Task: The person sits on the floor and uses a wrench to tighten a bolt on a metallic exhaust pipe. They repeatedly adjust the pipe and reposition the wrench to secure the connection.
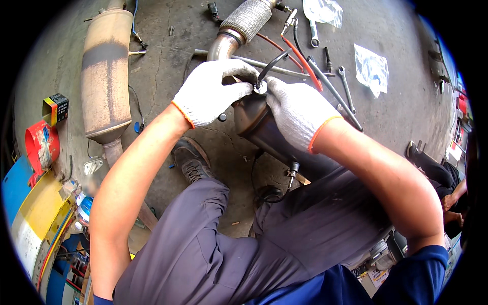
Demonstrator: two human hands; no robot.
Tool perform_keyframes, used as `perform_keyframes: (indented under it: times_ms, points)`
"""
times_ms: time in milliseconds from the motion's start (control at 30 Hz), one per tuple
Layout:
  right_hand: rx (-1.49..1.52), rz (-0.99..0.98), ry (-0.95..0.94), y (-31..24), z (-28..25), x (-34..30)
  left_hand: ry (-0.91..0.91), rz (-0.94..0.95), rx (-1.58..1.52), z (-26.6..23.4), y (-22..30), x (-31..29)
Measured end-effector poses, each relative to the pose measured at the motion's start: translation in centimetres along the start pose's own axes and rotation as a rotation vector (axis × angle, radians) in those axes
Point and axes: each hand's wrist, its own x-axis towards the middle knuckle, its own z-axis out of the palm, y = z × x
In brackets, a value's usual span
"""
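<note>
Both my hands wear white knit gloves with orange cuffs. My left hand (211,91) pinches a small round silvery fitting (260,88) between thumb and fingers, at the upper end of a dark metal exhaust canister (284,141). Out of the fitting rises a black cable (275,64). Closed against the fitting's other side is my right hand (297,108), its palm over the canister and some fingertips hidden. A braided flex pipe (247,20) lies beyond, joined to a bare metal pipe. A sensor with a black lead (293,170) sticks out of the canister's near side.
A second, rust-brown exhaust canister (107,71) lies at the left. Wrenches (346,89), a long metal bar (335,91), red-sleeved cables (311,71) and clear plastic bags (371,69) lie on the concrete floor to the right. Another person (445,183) sits at the far right.
</note>
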Motion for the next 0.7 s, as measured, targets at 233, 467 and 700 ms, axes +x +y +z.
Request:
perform_keyframes:
  times_ms: [233, 467, 700]
  points:
    - [0.058, 0.040, 0.012, -1.3, 0.3, -1.2, -0.019, -0.035, -0.010, 0.0, -0.1, 0.0]
    - [-0.085, -0.069, -0.070, 2.0, -4.6, -1.4, -0.020, -0.054, 0.034, -0.3, 1.4, 0.4]
    - [-0.138, -0.115, -0.070, -1.1, -8.4, -7.0, -0.065, -0.071, -0.016, -0.4, 0.7, 0.9]
